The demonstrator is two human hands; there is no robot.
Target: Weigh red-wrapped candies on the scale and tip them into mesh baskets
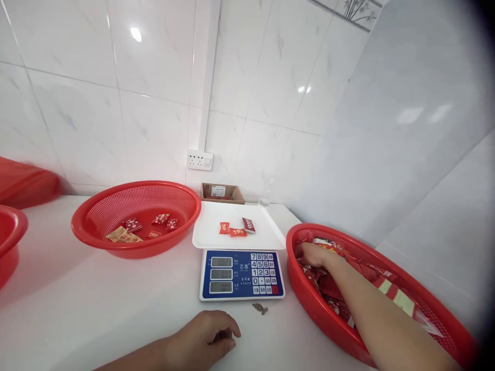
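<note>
- Reaching into the right basket [320, 315], the right hand [312, 254] lies knuckles-up among the red packets [371, 274] close to the basket's left rim. Its fingertips are sunk in the pile, so I cannot tell whether they are pinched on a packet or apart.
- The left hand [209, 336] rests on the bench [96, 309] in front of the scale [242, 275], fingers curled in together. Whether anything small sits under them is hidden. A small dark scrap [260, 308] lies just beside it, apart.
- Judged from this, the pick goes best if the fingers single out one top packet by its crimped end, not a clump, and lift it clear of the rim without dragging its neighbours along.
- The packets in the pile are jumbled. They lie flat or half tilted, with long axes pointing every way, and none can be singled out under the hand.
- Three packets [237, 231] lie flat on the scale's white tray [211, 234]. The oblong right one slants, its long axis running from far left to near right.
- A few more packets lie in the left basket [135, 248], well apart from both hands.
</note>
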